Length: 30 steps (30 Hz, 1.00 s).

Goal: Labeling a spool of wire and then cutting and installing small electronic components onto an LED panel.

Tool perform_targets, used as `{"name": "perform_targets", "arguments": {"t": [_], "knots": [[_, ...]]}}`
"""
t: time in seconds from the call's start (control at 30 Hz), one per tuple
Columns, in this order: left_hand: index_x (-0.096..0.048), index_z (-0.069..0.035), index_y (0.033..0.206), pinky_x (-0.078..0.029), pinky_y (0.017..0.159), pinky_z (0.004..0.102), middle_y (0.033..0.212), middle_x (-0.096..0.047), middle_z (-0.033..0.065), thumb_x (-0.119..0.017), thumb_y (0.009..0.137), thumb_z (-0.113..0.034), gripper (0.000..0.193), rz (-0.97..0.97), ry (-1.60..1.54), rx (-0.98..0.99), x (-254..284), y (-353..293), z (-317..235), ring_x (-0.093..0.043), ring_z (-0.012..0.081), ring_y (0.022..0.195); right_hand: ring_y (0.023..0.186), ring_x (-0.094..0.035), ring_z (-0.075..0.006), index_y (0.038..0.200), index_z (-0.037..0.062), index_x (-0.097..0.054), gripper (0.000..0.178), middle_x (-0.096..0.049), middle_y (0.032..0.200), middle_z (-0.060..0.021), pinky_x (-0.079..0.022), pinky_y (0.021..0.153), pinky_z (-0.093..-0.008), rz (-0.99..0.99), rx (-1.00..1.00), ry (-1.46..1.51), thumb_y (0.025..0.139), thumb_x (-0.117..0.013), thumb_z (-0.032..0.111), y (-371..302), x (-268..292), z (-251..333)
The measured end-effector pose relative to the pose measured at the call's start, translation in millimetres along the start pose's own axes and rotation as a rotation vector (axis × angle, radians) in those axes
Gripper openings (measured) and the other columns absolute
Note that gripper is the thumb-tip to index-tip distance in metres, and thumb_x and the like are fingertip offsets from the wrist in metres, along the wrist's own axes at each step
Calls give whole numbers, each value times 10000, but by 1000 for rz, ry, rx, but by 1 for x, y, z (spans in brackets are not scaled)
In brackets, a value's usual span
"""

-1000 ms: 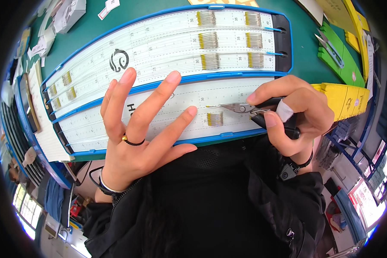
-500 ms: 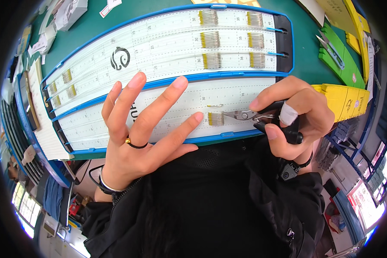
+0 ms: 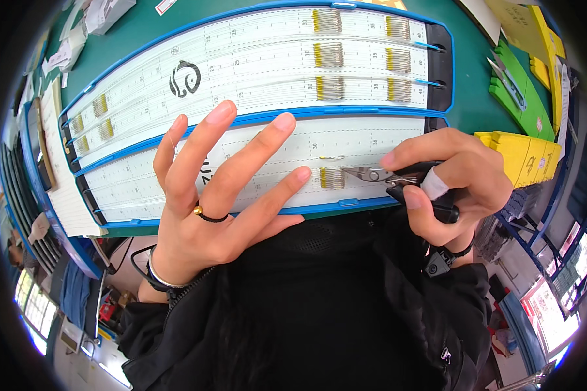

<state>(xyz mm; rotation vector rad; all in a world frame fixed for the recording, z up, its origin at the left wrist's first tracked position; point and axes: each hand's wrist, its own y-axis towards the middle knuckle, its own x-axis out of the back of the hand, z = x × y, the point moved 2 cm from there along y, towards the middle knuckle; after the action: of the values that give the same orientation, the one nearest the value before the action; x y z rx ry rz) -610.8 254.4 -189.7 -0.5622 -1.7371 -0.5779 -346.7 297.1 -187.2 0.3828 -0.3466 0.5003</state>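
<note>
A long blue-edged fishing rig case [image 3: 241, 116] lies open before me, its white ruled boards carrying rows of fine hooks with yellow-wrapped shanks. My right hand [image 3: 466, 173], with white tape round one finger, grips small pointed snips with black handles [image 3: 375, 174]. Their tip sits at the right end of a bundle of hooks [image 3: 332, 178] on the near board; whether it touches cannot be made out. One single hook [image 3: 332, 157] lies just above that bundle. My left hand [image 3: 225, 189] is spread over the near board, its index fingertip just left of the bundle. A thin line shows by its little finger.
More hook bundles [image 3: 328, 55] sit on the far boards. To the right are a green holder [image 3: 522, 98] with tweezers [image 3: 507, 83] on it and a yellow block [image 3: 525, 156]. White paper [image 3: 72, 182] lies left of the case, on a green table [image 3: 471, 91].
The whole view has shifted slightly, the case now appearing a little further right and higher. Both hands keep nearly the same pose, with the snips still at the bundle.
</note>
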Motion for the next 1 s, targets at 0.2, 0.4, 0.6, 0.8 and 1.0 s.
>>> {"name": "perform_targets", "arguments": {"t": [0.2,0.4,0.6,0.8,1.0], "knots": [[-766,-304,1116,-312,1154,535,1456,-535,82,-769,741,-502,424,-9,10,10,2,1,-3,-274,418,1436,666,-669,-226,722,37,-486,243,-717,844,-220,-523,600,-270,-66,64,44,660,-707,-41,-1,-2,-6],[-775,-305,1096,-315,1157,516,1438,-552,81,-775,735,-497,409,-43,9,5,1,1,-3,-290,416,1429,676,-637,-216,773,39,-472,199,-715,881,-233,-535,648,-293,-70,66,69,698,-649,-11,-4,0,-7],[-777,-303,1091,-310,1153,534,1437,-555,86,-779,729,-492,408,-24,-2,22,2,2,-3,-301,417,1426,639,-643,-211,749,25,-494,229,-710,834,-221,-509,578,-268,-92,111,66,655,-695,-30,-1,-3,-10],[-777,-291,1090,-306,1147,545,1440,-555,94,-779,715,-497,428,-17,-23,30,2,2,-1,-301,423,1427,580,-639,-195,722,14,-513,273,-708,773,-197,-466,482,-237,-88,148,50,621,-758,-50,2,-3,-9],[-775,-216,1074,-336,1109,503,1379,-589,99,-794,731,-445,413,-24,-105,80,14,10,0,-374,421,1369,615,-642,-207,743,13,-510,267,-705,802,-226,-492,531,-252,-100,141,88,637,-748,-47,3,-2,-8]]}}
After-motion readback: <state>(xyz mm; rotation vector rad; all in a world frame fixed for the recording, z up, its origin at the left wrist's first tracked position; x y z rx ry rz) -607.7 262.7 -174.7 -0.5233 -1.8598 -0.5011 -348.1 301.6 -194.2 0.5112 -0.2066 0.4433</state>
